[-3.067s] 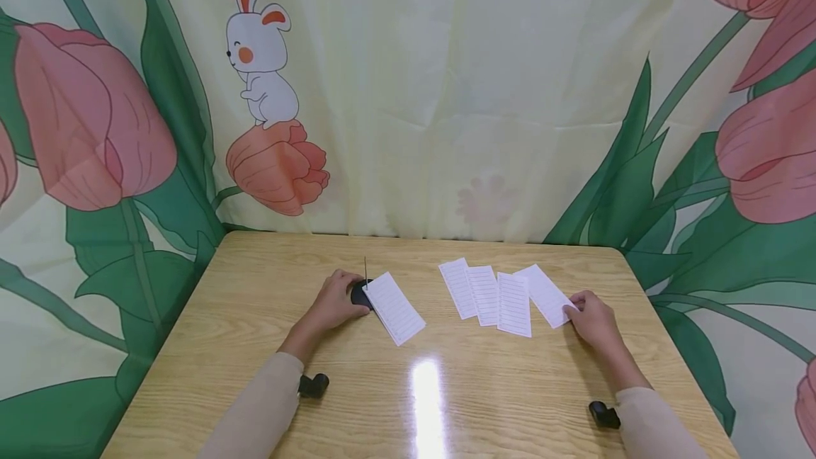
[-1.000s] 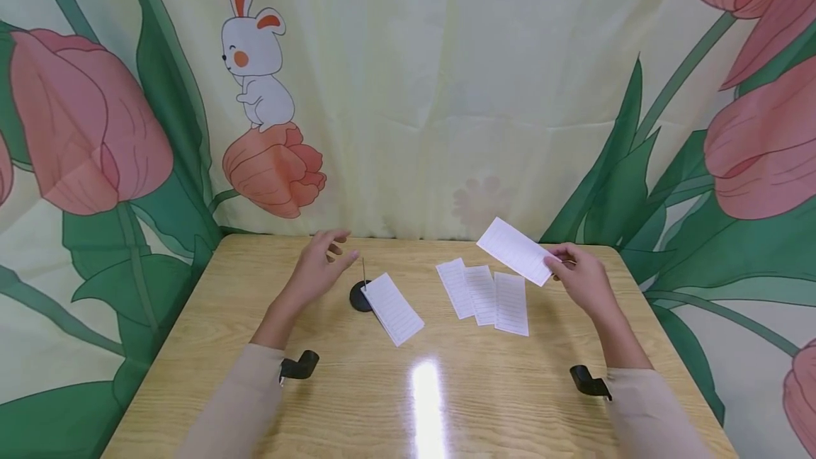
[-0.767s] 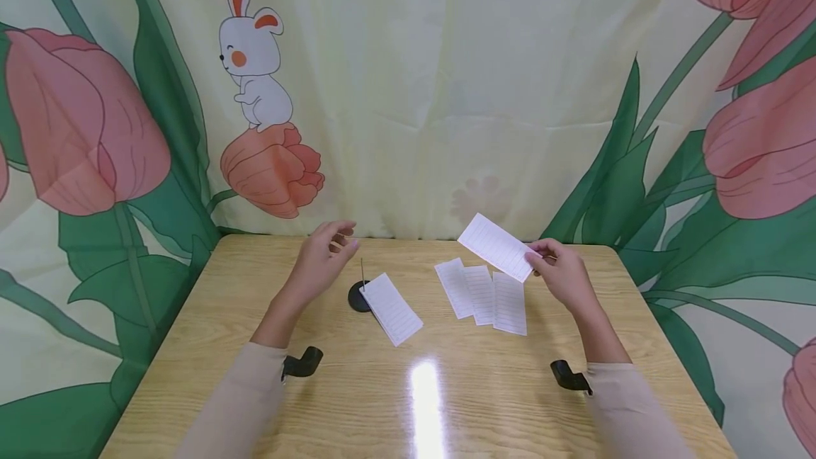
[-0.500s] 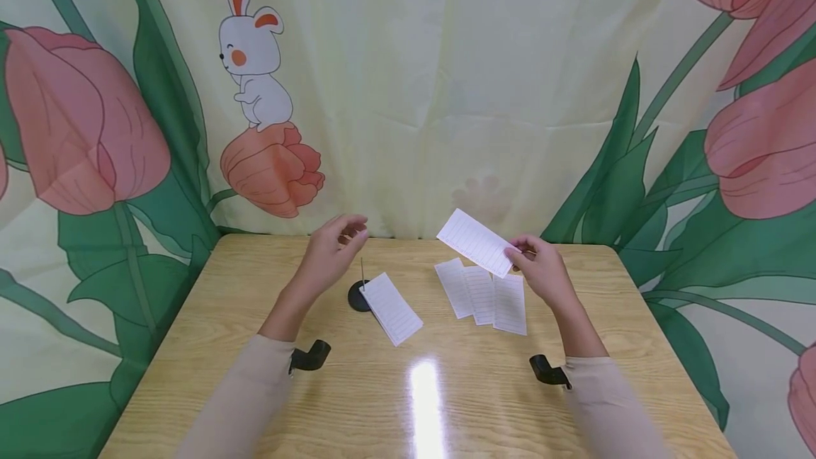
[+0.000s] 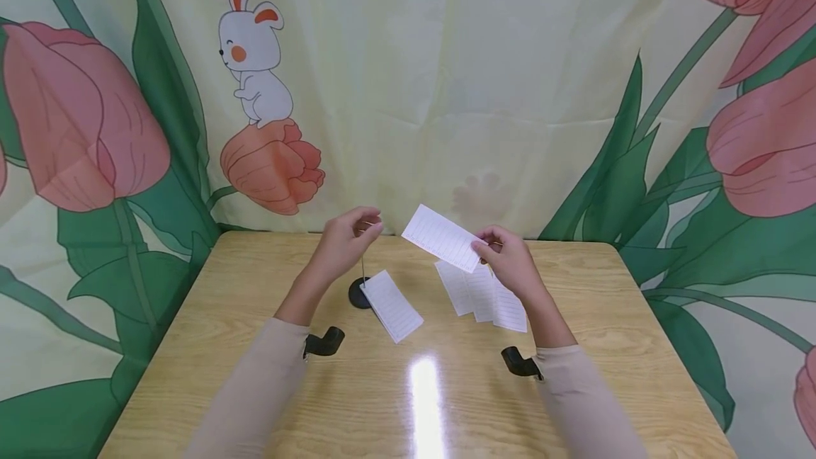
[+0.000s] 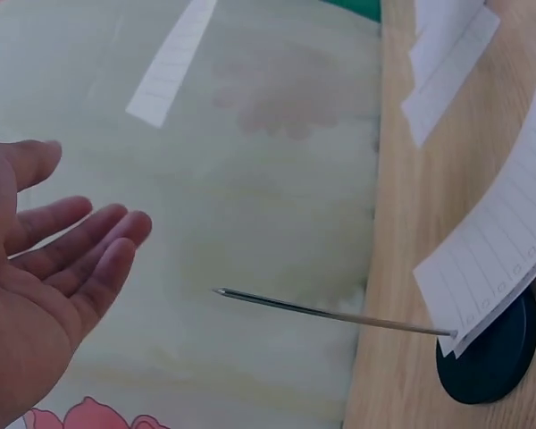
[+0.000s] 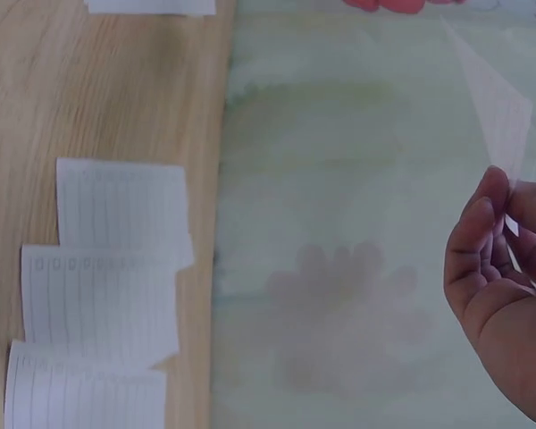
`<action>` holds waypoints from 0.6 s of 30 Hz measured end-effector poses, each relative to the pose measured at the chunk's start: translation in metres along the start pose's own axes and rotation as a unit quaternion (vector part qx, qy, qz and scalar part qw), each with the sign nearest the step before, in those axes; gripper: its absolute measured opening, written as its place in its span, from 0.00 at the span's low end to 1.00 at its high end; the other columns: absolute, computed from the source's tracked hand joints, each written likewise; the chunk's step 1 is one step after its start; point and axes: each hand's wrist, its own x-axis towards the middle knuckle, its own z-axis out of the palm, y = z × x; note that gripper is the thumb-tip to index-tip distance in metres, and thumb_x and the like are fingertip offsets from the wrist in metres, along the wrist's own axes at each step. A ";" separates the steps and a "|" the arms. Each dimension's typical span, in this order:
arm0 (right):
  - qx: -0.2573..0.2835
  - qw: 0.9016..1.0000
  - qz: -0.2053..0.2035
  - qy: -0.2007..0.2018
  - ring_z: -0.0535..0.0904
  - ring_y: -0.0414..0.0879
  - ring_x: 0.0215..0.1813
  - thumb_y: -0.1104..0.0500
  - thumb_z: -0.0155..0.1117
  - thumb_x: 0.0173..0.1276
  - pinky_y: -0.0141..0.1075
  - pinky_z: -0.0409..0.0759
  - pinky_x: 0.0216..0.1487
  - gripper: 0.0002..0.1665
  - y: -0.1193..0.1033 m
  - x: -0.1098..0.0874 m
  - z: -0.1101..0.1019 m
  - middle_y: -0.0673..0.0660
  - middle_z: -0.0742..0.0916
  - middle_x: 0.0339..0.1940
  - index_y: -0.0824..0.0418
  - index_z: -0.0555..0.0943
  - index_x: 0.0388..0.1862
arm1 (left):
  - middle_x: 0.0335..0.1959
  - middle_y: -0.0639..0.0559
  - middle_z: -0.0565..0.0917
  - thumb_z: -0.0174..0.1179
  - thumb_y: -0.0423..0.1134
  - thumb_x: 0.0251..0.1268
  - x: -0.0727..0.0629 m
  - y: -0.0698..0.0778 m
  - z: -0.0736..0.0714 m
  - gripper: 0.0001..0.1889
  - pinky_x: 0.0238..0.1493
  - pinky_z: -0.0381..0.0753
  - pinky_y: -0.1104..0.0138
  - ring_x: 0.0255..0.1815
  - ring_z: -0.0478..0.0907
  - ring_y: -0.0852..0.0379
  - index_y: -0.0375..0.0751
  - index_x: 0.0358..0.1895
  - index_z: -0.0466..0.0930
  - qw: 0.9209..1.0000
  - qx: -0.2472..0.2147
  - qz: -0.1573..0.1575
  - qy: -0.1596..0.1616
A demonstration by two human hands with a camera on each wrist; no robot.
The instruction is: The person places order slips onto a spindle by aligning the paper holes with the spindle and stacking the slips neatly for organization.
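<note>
Behind everything hangs a pale curtain [image 5: 395, 126], printed with big pink tulips and a white rabbit [image 5: 258, 55]. In front of it stands a wooden table [image 5: 363, 402], on whose surface a bright strip of light is reflected. Over the table reach two arms in beige sleeves, each with a small black device [image 5: 326, 342] at the wrist. The left hand [image 5: 344, 246] is raised above the table; its fingers are apart and softly bent, and they have hold of nothing, as the left wrist view shows. The right hand [image 5: 510, 261] pinches one lined sheet of paper [image 5: 443, 238] between thumb and fingers, by its near right end. This sheet is in the air, tilted, and in the head view it covers part of three paper slips [image 5: 510, 307], which lie on the table and overlap at their edges. To the left of these slips lies a thin stack of lined papers [image 5: 392, 307], with one corner pierced by a thin metal spike [image 6: 339, 315]. The spike rises from a round black base [image 5: 355, 295], partly under the stack, and its pointed tip is near the left hand, not touching it.
</note>
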 end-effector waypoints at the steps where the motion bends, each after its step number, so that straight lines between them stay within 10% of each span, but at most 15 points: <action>1: 0.002 1.000 -0.001 -0.001 0.83 0.54 0.39 0.59 0.65 0.76 0.34 0.83 0.40 0.13 -0.002 0.001 0.002 0.62 0.84 0.42 0.66 0.82 0.53 | 0.54 0.43 0.87 0.61 0.41 0.77 0.001 0.000 0.001 0.19 0.58 0.84 0.54 0.54 0.85 0.47 0.37 0.64 0.79 1.000 -0.005 -0.005 -0.003; 18: 0.050 0.998 -0.038 -0.008 0.81 0.53 0.35 0.62 0.67 0.74 0.33 0.83 0.38 0.10 -0.022 0.008 0.028 0.62 0.84 0.38 0.69 0.83 0.48 | 0.38 0.43 0.84 0.61 0.38 0.76 0.012 -0.002 0.006 0.10 0.33 0.79 0.68 0.38 0.83 0.41 0.37 0.52 0.85 0.998 -0.038 -0.044 -0.011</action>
